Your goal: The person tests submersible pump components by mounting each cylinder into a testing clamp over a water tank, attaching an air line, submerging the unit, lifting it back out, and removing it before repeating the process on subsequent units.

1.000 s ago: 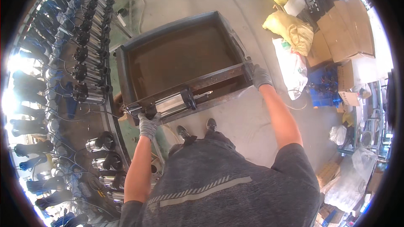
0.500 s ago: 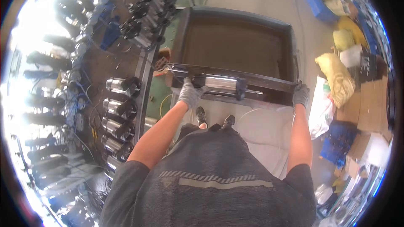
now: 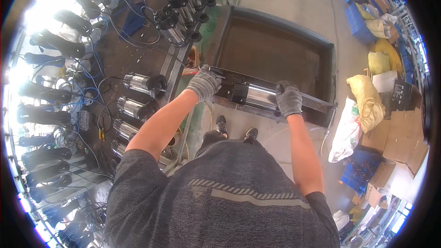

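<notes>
A silver and black cylindrical pump motor [image 3: 250, 94] lies along the near rim of a big dark metal tray [image 3: 275, 53]. My left hand [image 3: 204, 83], in a grey knit glove, grips its left end. My right hand [image 3: 288, 98], gloved the same way, is closed over its right end. Both of my bare forearms reach forward from the lower edge. My shoes [image 3: 235, 127] stand on the concrete floor just below the tray's rim.
Several similar silver motors [image 3: 138, 82] with black ends lie in rows on a rack at my left, among blue cables [image 3: 82, 119]. To the right are yellow sacks [image 3: 367, 94], a white bag [image 3: 344, 131], cardboard boxes [image 3: 399, 133] and blue crates [image 3: 356, 18].
My right hand has moved left from the tray's right corner onto the motor. The view has swung so the tray sits further right and the rack fills the left.
</notes>
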